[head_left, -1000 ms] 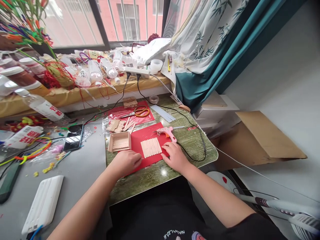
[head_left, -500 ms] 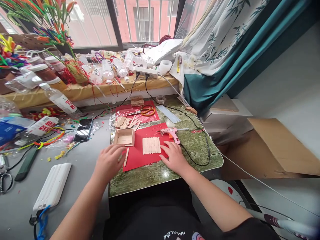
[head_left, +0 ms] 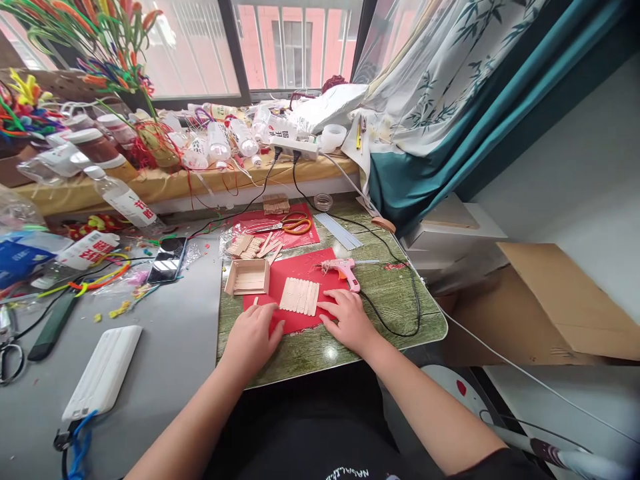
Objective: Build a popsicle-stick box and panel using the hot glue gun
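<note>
A flat panel of several popsicle sticks (head_left: 299,296) laid side by side rests slightly tilted on a red sheet (head_left: 285,273). My left hand (head_left: 256,333) is beside its left edge, fingers apart and holding nothing. It covers most of a loose popsicle stick (head_left: 255,301). My right hand (head_left: 347,317) lies by the panel's right edge with fingers spread, the tips close to or touching it. Behind my left hand stands an open wooden box (head_left: 249,277). A pink glue gun (head_left: 341,271) lies just beyond my right hand.
Scissors (head_left: 295,225), a pile of popsicle sticks (head_left: 246,247) and pale glue sticks (head_left: 338,231) lie farther back. A black cord loops along the right side. A phone (head_left: 167,260) and a white power bank (head_left: 103,373) are on the grey table. Bottles crowd the windowsill.
My left hand has moved right, from near the box to the panel's left side, over the loose stick. The panel has turned slightly and shifted a little left. My right hand stays beside it.
</note>
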`<state>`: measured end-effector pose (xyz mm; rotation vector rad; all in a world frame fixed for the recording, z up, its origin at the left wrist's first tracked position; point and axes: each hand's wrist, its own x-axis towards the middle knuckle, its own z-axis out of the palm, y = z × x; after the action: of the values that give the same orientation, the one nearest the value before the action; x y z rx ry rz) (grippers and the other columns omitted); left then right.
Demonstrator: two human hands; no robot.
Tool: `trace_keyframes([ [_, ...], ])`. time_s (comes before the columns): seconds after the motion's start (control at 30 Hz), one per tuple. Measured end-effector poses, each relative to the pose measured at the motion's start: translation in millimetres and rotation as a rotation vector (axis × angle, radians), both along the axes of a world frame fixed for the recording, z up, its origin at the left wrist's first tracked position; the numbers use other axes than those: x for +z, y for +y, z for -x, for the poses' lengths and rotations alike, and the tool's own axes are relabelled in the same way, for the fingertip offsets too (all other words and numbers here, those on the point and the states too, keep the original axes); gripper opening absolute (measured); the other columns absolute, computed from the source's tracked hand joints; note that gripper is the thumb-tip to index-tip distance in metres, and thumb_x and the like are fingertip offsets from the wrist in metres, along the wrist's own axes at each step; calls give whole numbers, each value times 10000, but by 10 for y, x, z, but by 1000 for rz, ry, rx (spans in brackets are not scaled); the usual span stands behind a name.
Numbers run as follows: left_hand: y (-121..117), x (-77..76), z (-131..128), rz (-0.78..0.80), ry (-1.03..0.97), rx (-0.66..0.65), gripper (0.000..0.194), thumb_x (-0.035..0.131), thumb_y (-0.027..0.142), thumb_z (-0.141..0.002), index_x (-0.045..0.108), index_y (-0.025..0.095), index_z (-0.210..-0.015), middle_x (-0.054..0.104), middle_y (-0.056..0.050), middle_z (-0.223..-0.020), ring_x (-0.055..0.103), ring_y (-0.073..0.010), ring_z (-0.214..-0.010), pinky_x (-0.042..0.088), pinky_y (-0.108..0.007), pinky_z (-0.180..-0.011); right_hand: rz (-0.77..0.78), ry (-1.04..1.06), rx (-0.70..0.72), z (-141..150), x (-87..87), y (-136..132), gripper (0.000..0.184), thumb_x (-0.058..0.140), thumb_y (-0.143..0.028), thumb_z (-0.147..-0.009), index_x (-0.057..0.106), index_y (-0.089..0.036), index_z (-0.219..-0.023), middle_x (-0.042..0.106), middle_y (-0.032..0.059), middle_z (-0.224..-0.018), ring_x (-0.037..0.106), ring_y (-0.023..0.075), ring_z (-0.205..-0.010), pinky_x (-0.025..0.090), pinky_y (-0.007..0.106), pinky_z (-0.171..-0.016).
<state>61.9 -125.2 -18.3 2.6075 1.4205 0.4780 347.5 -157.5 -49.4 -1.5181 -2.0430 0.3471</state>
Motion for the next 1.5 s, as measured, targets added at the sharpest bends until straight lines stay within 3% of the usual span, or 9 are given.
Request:
trace_keyframes([
  [0.13, 18, -70, -102, 132, -54, 118, 498, 578, 446, -1006, 529, 178, -1422, 684, -164, -1342, 630, -371, -1245, 539, -537, -1021, 102, 298, -54, 32, 36, -59, 363, 648, -283, -971, 689, -237, -1329, 707, 122, -1318, 608, 305, -1248, 444, 526, -1119],
  [0.3, 73, -77, -136, 288, -124, 117, 608, 591, 483, -992, 477, 167, -1499, 606, -171, -1483, 508, -377, -1438, 382, -595, -1225, 603, 1007, -251, 146, 149, -40, 468, 660, -317, -936, 581, -231, -1390, 612, 152, -1473, 704, 224, -1013, 592, 373, -786],
  [0.43, 45, -45, -119, 382, -187, 105, 566, 601, 479, -986, 510, 203, -1471, 624, -156, -1443, 539, -346, -1397, 434, -565, -1178, 770, 1344, -242, 166, 272, -2, 387, 702, -304, -917, 631, -218, -1287, 624, 142, -1457, 713, 202, -1019, 601, 309, -745],
  [0.63, -103, 27, -10, 522, -267, 149, 559, 616, 510, -975, 534, 249, -1462, 622, -134, -1443, 578, -321, -1361, 506, -504, -1105, 824, 1401, -210, 148, 300, -28, 309, 732, -285, -905, 686, -224, -1204, 661, 121, -1409, 710, 206, -1040, 610, 322, -772],
  [0.93, -350, 57, 223, 558, -295, 168, 523, 600, 478, -993, 521, 258, -1461, 633, -127, -1412, 642, -290, -1277, 520, -491, -1106, 967, 1462, -139, 199, 354, 87, 306, 748, -278, -891, 675, -193, -1176, 702, 138, -1277, 738, 221, -992, 603, 324, -748],
  [1.13, -378, 56, 343, 552, -289, 168, 374, 591, 467, -996, 599, 285, -1322, 683, -80, -1317, 668, -266, -1208, 566, -450, -1027, 936, 1367, -153, 185, 391, 137, 313, 736, -271, -910, 665, -186, -1203, 689, 146, -1303, 753, 229, -967, 619, 349, -764],
  [1.23, -346, 70, 341, 569, -299, 201, 473, 615, 486, -972, 572, 288, -1399, 654, -95, -1382, 674, -276, -1197, 569, -457, -1019, 962, 1424, -140, 165, 398, 142, 340, 729, -263, -911, 655, -185, -1234, 676, 155, -1354, 763, 240, -990, 627, 374, -814],
  [1.4, -279, 141, 243, 857, -582, 246, 584, 592, 562, -969, 505, 249, -1454, 688, -121, -1322, 690, -274, -1191, 597, -432, -948, 1043, 1583, -128, 130, 396, 212, 287, 614, -263, -973, 628, -182, -1248, 721, 160, -1283, 762, 239, -1057, 620, 389, -906],
  [1.5, -246, 165, 206, 960, -812, 298, 534, 588, 546, -967, 525, 241, -1401, 610, -143, -1486, 690, -265, -1208, 597, -407, -910, 1088, 1603, -121, 120, 379, 263, 271, 577, -269, -993, 620, -184, -1246, 724, 162, -1284, 757, 236, -1087, 620, 392, -916],
])
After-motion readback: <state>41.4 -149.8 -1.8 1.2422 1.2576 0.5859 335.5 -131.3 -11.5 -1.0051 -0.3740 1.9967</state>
